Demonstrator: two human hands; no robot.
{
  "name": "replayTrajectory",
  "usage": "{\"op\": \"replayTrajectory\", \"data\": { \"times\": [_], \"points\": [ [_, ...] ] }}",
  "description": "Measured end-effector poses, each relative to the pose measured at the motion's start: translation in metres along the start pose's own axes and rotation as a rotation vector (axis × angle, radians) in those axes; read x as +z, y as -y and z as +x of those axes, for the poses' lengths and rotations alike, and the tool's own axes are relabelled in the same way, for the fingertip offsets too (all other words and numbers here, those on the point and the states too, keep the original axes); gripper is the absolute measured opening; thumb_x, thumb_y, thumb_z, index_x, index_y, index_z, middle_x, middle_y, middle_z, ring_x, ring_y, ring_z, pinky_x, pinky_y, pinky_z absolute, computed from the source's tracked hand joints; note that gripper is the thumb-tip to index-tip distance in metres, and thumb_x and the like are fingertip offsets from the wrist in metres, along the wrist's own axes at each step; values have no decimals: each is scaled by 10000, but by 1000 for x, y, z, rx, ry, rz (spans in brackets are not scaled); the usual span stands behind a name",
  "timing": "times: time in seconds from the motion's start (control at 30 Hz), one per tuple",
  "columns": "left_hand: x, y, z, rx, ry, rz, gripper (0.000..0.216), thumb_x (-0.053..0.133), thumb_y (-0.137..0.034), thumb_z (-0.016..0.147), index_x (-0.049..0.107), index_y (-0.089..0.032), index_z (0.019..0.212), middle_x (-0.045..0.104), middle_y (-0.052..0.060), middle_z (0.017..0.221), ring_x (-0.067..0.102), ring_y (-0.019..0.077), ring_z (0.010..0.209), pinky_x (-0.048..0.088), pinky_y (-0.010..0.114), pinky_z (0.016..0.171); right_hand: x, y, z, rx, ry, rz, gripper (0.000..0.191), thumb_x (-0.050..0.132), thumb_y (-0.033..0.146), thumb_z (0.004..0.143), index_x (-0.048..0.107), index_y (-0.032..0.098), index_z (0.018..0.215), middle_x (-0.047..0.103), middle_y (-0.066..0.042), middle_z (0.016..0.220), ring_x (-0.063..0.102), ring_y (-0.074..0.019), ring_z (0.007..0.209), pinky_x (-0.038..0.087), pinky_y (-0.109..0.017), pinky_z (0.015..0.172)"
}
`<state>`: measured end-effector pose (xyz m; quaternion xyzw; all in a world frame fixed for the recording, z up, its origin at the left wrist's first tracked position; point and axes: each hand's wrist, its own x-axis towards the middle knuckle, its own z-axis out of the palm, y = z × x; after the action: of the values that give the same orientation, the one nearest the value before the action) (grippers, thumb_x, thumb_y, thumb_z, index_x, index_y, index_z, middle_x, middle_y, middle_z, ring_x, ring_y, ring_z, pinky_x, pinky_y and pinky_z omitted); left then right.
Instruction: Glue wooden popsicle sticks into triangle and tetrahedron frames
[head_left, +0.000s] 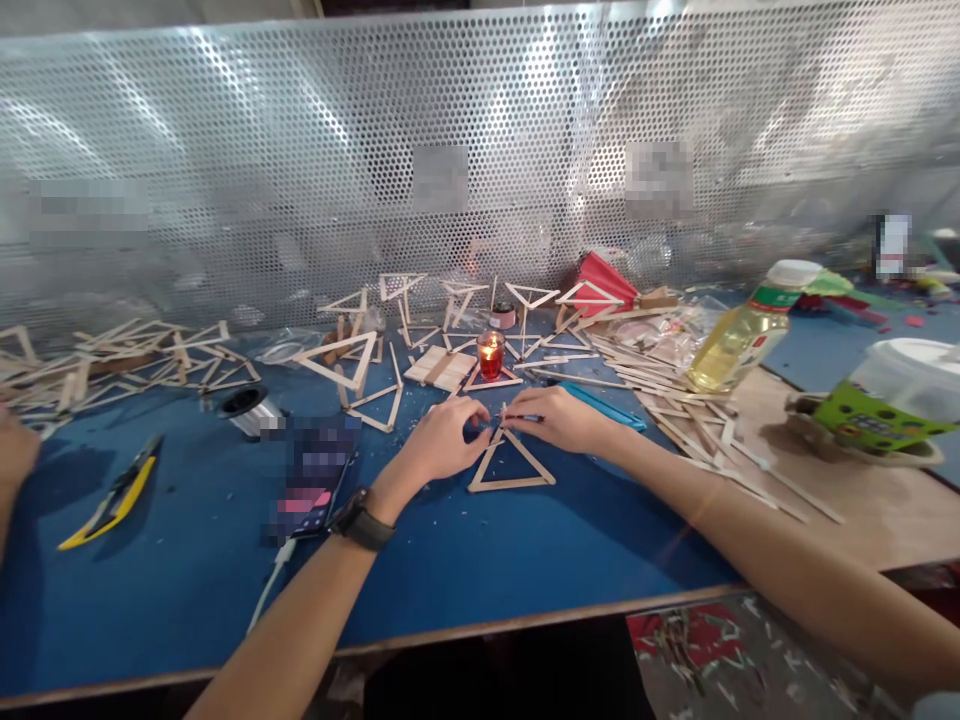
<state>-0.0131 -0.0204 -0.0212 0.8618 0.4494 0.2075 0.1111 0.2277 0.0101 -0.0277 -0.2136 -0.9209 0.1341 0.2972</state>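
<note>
A small triangle of flat wooden sticks [513, 485] lies on the blue tabletop, with a third stick end rising at its apex. My left hand [448, 438] curls at the left of that apex, thumb and fingers bent together; what they pinch is too small to make out. From the other side my right hand [562, 420] pinches a thin dark pointed tool [531, 417], its tip at the same joint. Just beyond my fingers, a lit candle in a red glass [491, 358] stands by another stick triangle.
Stick frames [337, 360] crowd the back along a perforated metal screen [480, 120]. At left are a yellow utility knife [112, 500], a wire spool [251, 412], a phone [319, 470] and another person's hand [15, 450]. Loose sticks [697, 420] and an oil bottle [742, 335] are at right.
</note>
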Motion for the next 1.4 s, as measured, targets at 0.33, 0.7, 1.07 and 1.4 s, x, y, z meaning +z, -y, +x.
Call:
{"op": "replayTrajectory", "data": {
  "times": [0.33,0.7,1.07,1.4],
  "points": [
    [1,-1,0,-41,9,-11,232,569,-395,953,699,-224,1041,685,64,960,644,229,891,508,351,779,3,3,0,13,-17,32,244,582,301,1016,778,157,1038,764,-116,989,717,-214,852,554,-318,767],
    [3,0,4,-101,22,-117,282,682,-494,887,787,-237,935,745,48,883,668,220,833,487,311,692,3,1,0,-7,9,25,281,547,330,1034,770,160,1055,760,-116,994,710,-208,880,551,-312,793],
    [2,0,4,-107,23,-143,293,706,-508,860,790,-231,912,737,45,837,661,201,756,466,291,627,0,-1,-1,-15,43,27,284,533,331,1041,766,168,1050,752,-111,987,703,-202,868,548,-313,774],
    [3,2,3,-105,28,-142,290,711,-497,858,779,-223,927,720,34,822,654,192,749,461,293,648,0,0,0,-15,59,17,295,523,330,1046,766,164,1065,754,-119,1005,706,-210,885,564,-338,791]
  ]
}}
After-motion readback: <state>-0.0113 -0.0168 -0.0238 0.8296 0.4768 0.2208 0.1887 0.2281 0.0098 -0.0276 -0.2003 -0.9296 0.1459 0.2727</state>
